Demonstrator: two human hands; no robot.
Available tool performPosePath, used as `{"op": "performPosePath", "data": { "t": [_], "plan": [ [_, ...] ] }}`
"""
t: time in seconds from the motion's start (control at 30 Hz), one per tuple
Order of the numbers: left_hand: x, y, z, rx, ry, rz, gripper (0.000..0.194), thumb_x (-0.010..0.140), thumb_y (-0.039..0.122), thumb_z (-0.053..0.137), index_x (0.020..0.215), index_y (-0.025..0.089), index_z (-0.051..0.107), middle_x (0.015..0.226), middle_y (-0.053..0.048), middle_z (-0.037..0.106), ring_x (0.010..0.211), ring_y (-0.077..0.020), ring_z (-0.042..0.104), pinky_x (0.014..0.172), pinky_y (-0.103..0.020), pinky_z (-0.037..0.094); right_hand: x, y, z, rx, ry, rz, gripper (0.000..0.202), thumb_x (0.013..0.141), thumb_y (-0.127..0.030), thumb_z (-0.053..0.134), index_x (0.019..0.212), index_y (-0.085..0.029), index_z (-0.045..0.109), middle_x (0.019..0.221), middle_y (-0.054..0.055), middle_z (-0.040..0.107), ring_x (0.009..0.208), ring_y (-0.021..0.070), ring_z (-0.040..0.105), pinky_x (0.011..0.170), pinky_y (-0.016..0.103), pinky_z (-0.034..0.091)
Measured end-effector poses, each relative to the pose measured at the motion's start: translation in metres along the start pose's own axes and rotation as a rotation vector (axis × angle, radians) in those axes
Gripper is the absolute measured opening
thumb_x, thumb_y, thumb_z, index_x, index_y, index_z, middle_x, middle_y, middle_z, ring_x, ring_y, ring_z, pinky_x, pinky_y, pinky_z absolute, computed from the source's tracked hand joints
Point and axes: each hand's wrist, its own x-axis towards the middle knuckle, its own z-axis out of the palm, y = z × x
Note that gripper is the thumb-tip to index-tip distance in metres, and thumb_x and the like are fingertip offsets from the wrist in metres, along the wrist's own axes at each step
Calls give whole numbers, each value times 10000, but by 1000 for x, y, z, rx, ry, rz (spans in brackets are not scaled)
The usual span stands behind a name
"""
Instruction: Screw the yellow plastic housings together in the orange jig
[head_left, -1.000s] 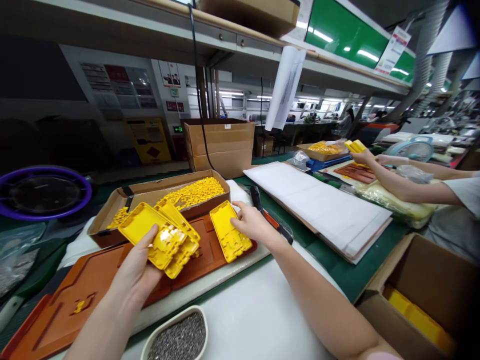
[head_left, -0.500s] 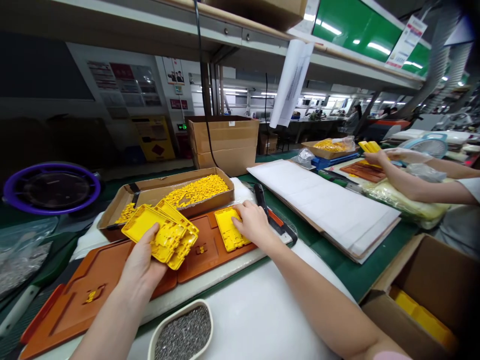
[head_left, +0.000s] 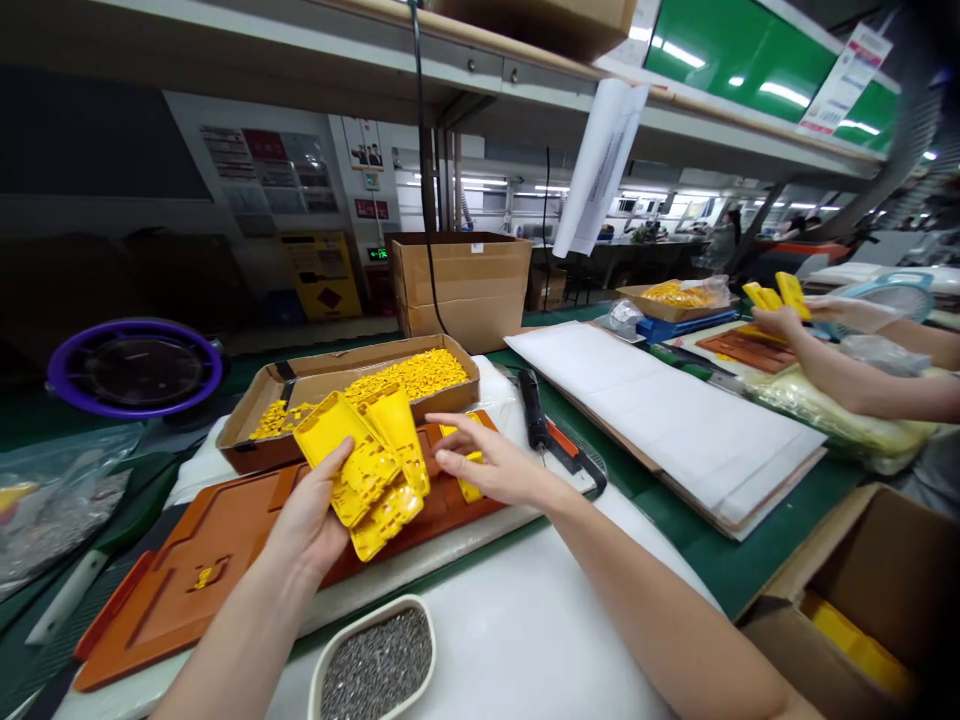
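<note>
Several yellow plastic shells (head_left: 356,465) are fanned out in my left hand (head_left: 319,515), its thumb pressed over them. My right hand (head_left: 487,462) is raised with fingers apart and nothing held, just to the right of the fanned shells. Another yellow shell (head_left: 471,480) sits on the orange fixture board (head_left: 169,590), partly hidden by my right hand. A small yellow part (head_left: 202,577) lies in a recess at the board's left. Behind the board stands a cardboard tray (head_left: 247,403) holding small yellow pieces (head_left: 412,375).
A cup of small metal pieces (head_left: 379,660) sits in front. A black screwdriver (head_left: 532,405) lies beyond my right hand. White sheets (head_left: 660,420) are stacked to the right. Another person's hands (head_left: 784,320) hold yellow parts. A purple-rimmed fan (head_left: 135,368) stands at left.
My right hand has let go of the shell on the board and moved left toward the held shells. The shells in my left hand are spread wider. The view has shifted slightly.
</note>
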Motion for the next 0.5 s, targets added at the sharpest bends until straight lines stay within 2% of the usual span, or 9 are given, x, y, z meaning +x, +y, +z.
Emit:
{"op": "performPosePath", "data": {
  "t": [0.07,0.13,0.17,0.27,0.33,0.5],
  "plan": [
    [-4,-1,3,13,-75,-59,340,894,232,447,1201,125,546,960,-155,675,769,-272,675,734,-470,560,1,-2,11,182,-90,17,512,860,-274,527,1348,-246,373,995,39,575,904,134,551,799,270,447],
    [-6,3,3,39,-90,-55,337,896,235,436,1196,131,548,978,-148,671,781,-260,674,744,-445,560,1,-1,19,217,-71,56,459,830,-214,534,1283,-243,463,909,19,568,794,119,535,713,243,439],
    [-5,8,0,82,-56,-11,333,894,234,437,1193,137,548,981,-138,672,778,-248,674,745,-423,562,2,1,22,209,-36,81,427,822,-201,528,1246,-238,504,849,7,558,733,109,516,674,233,424],
    [3,27,-17,294,122,235,320,891,244,449,1191,178,540,976,-83,678,757,-191,670,734,-334,563,3,5,24,136,83,146,347,819,-216,510,1160,-214,576,713,-20,519,635,98,467,623,225,385],
    [10,42,-35,414,208,322,317,868,256,504,1177,193,542,954,-63,682,738,-177,665,704,-301,558,2,5,23,2,116,157,323,829,-226,482,1131,-205,595,700,-18,542,639,109,481,635,239,379],
    [24,64,-71,712,310,206,366,654,272,753,956,110,625,836,-121,691,655,-247,653,521,-278,519,-1,1,24,-538,142,70,315,841,-177,410,1031,-199,661,892,28,661,820,166,552,814,329,331]
  ]
}}
